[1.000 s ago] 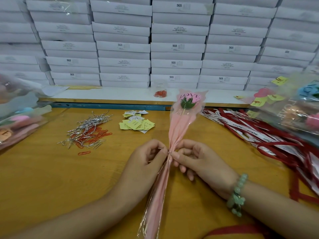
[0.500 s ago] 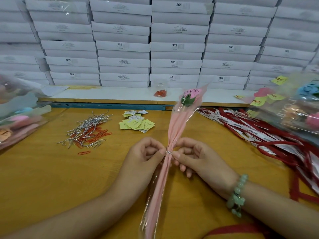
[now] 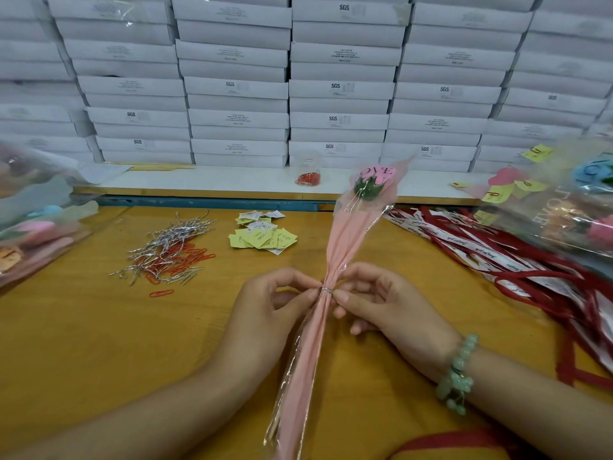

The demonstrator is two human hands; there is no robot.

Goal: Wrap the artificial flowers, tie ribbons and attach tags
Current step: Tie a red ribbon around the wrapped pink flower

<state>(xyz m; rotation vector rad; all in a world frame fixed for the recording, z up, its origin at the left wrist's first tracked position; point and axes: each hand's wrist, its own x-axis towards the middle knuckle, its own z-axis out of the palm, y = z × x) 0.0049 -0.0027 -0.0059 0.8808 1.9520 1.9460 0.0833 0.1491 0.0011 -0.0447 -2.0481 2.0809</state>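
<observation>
A pink artificial flower (image 3: 374,180) sits in a clear and pink wrap (image 3: 345,240) that runs from the table's far edge down to the bottom of the view. A silver wire tie (image 3: 325,289) circles the wrap's pinched waist. My left hand (image 3: 265,313) pinches the wrap and tie from the left. My right hand (image 3: 381,303), with a green bead bracelet on its wrist, pinches them from the right. Red and white ribbons (image 3: 497,260) lie to the right. Yellow tags (image 3: 262,237) lie in a small heap behind my hands.
Silver wire ties and red paper clips (image 3: 169,254) are scattered at the left. Wrapped flowers are piled at the far left (image 3: 30,227) and far right (image 3: 570,210). Stacked white boxes (image 3: 338,88) form a wall behind the wooden table (image 3: 99,343).
The flower head has turned within my fingers, so the LOVE print faces me again. Both hands stay at the wire tie on the wrap's waist.
</observation>
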